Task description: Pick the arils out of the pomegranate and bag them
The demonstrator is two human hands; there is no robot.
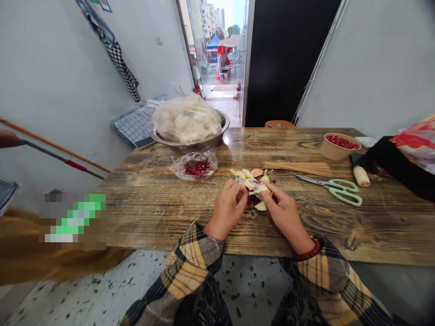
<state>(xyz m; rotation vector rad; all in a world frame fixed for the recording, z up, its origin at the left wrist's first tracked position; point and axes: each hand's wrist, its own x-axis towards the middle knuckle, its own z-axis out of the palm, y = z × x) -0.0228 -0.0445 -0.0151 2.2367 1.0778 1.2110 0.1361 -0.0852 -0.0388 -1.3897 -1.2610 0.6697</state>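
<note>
Centre of the frame, the right hand (281, 209) pinches a pomegranate piece (253, 184); the left hand (227, 207) curls its fingers against or beside it, grip unclear. Pressing too hard could burst seeds or scatter them among the peel scraps (257, 172) nearby.

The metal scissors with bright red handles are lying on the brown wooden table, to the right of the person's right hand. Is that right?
Nearly! The pale green handles aren't red at all, as the head view shows. The rest is right: the metal scissors do lie on the brown wooden table, to the right of the person's right hand.
</note>
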